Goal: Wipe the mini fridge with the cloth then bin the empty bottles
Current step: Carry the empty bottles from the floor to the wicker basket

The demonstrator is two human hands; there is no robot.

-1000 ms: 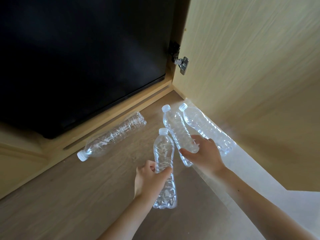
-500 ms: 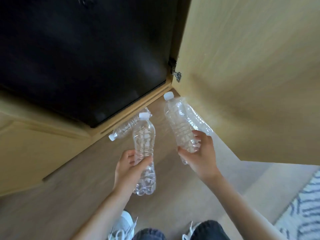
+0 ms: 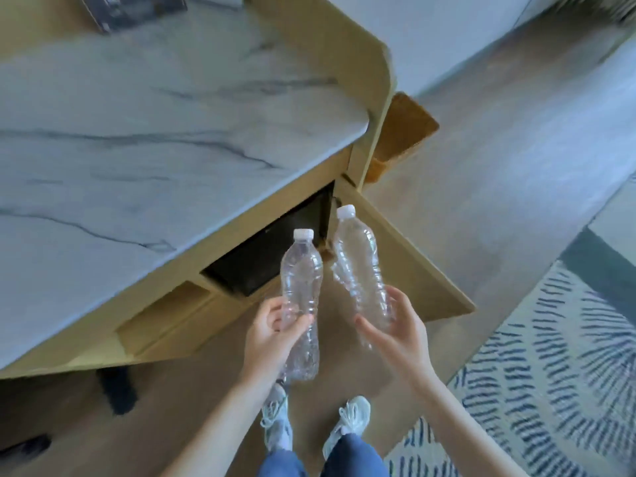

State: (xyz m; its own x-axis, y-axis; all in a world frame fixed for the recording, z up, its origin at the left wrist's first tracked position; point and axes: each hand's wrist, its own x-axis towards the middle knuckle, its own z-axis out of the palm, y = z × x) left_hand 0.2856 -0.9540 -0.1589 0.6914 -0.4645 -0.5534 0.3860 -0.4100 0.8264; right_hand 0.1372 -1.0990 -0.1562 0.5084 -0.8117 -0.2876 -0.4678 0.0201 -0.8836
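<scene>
My left hand grips a clear empty bottle with a white cap, held upright at its lower half. In my right hand are clear empty bottles, caps up, leaning slightly left; they overlap, so I cannot tell how many. Both hands are at waist height in front of the black mini fridge, which sits in the wooden cabinet under the marble counter. The open cabinet door juts out just right of the bottles. No cloth is in view.
A marble counter fills the upper left. A brown woven bin stands on the floor beyond the cabinet's right end. A patterned rug lies at the right. My shoes are below on the wooden floor.
I have risen from the floor with the bottles, so the view now looks down over the counter. The bottle that lay by the cabinet base is out of sight.
</scene>
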